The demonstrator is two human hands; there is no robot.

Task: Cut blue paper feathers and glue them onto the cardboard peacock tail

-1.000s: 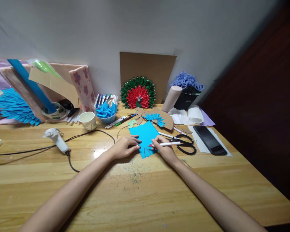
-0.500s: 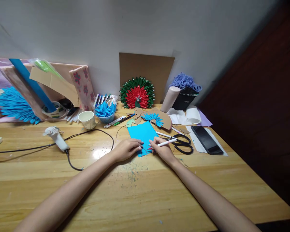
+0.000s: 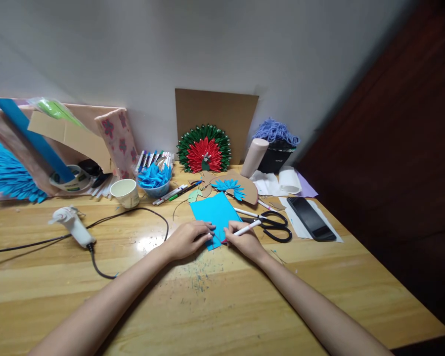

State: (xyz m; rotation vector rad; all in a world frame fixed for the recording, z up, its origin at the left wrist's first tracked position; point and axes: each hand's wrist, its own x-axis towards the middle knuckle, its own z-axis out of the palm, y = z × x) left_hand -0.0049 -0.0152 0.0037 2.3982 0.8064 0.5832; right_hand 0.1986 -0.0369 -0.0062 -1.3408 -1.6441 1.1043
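A bright blue sheet of paper (image 3: 215, 211) lies on the wooden table in front of me. Resting flat on its left side is my left hand (image 3: 193, 239), fingers stretched out. My right hand (image 3: 244, 242) is closed around a white marker (image 3: 248, 228) with a red tip, which is down at the sheet's near right corner. Black-handled scissors (image 3: 276, 225) lie just right of the sheet, their blades partly hidden by it and by the marker. Behind the sheet is a brown cardboard piece (image 3: 249, 189) bearing blue petals (image 3: 229, 187).
A white glue gun (image 3: 74, 226) with a black cord lies left, near a paper cup (image 3: 125, 193) and a bowl of blue pieces (image 3: 154, 180). A red-green peacock craft (image 3: 204, 148) leans on cardboard at the back. A phone (image 3: 311, 218) lies right.
The marker tip has shifted down and slightly left, toward the sheet's near edge. My left hand stays on the paper. The whole view has shifted a little.
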